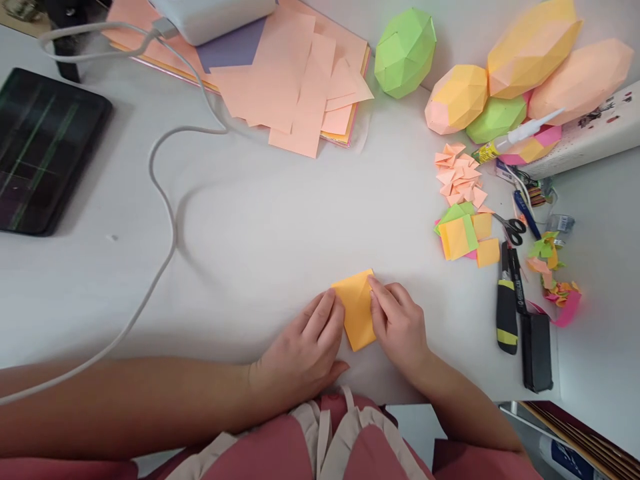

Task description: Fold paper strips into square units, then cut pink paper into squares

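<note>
A: Where is the orange paper (356, 308) kept?

B: Flat on the counter (260, 227), pinned under the left hand (305, 353) and creased by the right hand (397, 327); neither grip is closed round it, fingers pressed flat.

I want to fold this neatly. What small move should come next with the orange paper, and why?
Probably press along the fold with the right hand. Its fingers already rest on the paper, which lies partly folded on the table, while the left hand steadies its other edge.
</note>
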`<action>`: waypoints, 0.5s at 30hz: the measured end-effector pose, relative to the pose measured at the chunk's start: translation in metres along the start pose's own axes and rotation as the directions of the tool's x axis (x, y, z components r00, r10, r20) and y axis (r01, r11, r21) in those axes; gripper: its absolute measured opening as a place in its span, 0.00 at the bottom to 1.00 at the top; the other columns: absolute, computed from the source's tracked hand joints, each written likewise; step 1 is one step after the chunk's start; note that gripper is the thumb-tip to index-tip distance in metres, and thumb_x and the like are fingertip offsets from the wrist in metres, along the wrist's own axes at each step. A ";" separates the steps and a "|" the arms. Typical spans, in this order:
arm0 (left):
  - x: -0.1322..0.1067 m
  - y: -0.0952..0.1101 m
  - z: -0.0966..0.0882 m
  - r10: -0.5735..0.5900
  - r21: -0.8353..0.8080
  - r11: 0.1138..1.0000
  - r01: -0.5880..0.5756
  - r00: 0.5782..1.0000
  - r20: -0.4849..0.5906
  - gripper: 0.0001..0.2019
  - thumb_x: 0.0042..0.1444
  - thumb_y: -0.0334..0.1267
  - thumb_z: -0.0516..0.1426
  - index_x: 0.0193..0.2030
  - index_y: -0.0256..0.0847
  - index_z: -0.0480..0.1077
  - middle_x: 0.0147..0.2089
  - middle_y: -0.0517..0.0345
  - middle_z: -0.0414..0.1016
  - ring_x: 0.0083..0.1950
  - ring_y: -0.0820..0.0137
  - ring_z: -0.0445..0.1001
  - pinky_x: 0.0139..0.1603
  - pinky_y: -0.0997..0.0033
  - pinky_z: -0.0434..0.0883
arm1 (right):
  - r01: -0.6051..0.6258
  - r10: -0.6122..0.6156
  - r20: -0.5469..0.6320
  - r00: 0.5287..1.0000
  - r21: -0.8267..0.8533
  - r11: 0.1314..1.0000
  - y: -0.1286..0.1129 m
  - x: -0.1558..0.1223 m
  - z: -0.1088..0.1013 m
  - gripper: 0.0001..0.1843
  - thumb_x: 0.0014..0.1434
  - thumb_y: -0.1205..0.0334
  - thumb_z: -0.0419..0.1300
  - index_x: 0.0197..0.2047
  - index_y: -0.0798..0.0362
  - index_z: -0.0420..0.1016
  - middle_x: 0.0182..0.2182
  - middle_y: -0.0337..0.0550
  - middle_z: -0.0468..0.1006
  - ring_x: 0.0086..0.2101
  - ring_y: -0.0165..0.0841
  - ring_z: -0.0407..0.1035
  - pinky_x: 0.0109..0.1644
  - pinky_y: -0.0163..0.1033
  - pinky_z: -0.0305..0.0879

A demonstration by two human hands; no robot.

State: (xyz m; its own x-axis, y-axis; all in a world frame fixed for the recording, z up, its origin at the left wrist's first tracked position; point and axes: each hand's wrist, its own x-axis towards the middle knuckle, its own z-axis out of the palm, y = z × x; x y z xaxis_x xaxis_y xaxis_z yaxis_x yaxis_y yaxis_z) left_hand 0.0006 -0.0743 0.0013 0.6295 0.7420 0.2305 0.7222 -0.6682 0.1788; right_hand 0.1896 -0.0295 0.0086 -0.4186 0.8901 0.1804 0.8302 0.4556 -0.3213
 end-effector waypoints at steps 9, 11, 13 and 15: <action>0.002 0.000 -0.001 -0.006 0.006 1.000 0.007 1.000 -0.015 0.24 0.59 0.47 0.51 0.48 0.22 0.71 0.52 0.37 0.70 0.58 0.49 0.66 0.58 0.54 0.66 | 0.004 -0.004 0.011 1.000 -0.008 1.000 -0.002 0.001 -0.002 0.19 0.61 0.75 0.50 0.55 0.57 0.69 0.29 0.41 0.71 0.27 0.26 0.66 0.26 0.30 0.61; 0.002 0.000 -0.001 -0.008 0.007 1.000 0.008 1.000 -0.019 0.24 0.59 0.46 0.51 0.48 0.22 0.71 0.52 0.36 0.70 0.58 0.49 0.66 0.58 0.54 0.65 | 0.000 0.000 0.019 1.000 -0.007 1.000 -0.002 0.001 -0.002 0.20 0.61 0.75 0.50 0.55 0.56 0.68 0.30 0.41 0.71 0.27 0.26 0.67 0.27 0.30 0.62; 0.001 0.000 0.000 -0.006 0.004 1.000 0.006 1.000 -0.015 0.24 0.59 0.46 0.51 0.48 0.22 0.71 0.52 0.35 0.70 0.58 0.49 0.66 0.59 0.53 0.65 | -0.003 0.004 0.025 1.000 -0.008 1.000 -0.001 0.000 -0.002 0.21 0.62 0.75 0.49 0.57 0.55 0.68 0.30 0.40 0.71 0.27 0.26 0.67 0.27 0.30 0.62; 0.001 0.000 0.000 -0.007 0.004 1.000 0.007 1.000 -0.003 0.24 0.59 0.47 0.51 0.48 0.22 0.70 0.53 0.36 0.70 0.58 0.49 0.65 0.59 0.54 0.65 | -0.006 0.006 0.031 1.000 -0.005 1.000 -0.002 0.000 -0.002 0.22 0.62 0.74 0.48 0.58 0.54 0.67 0.30 0.40 0.70 0.27 0.26 0.66 0.27 0.30 0.62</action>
State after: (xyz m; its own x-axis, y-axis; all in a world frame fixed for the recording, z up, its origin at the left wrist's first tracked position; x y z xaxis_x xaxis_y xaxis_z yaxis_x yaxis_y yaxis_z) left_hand 0.0007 -0.0736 0.0018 0.6236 0.7466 0.2318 0.7277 -0.6627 0.1770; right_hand 0.1889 -0.0298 0.0113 -0.4250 0.8927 0.1497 0.8344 0.4505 -0.3176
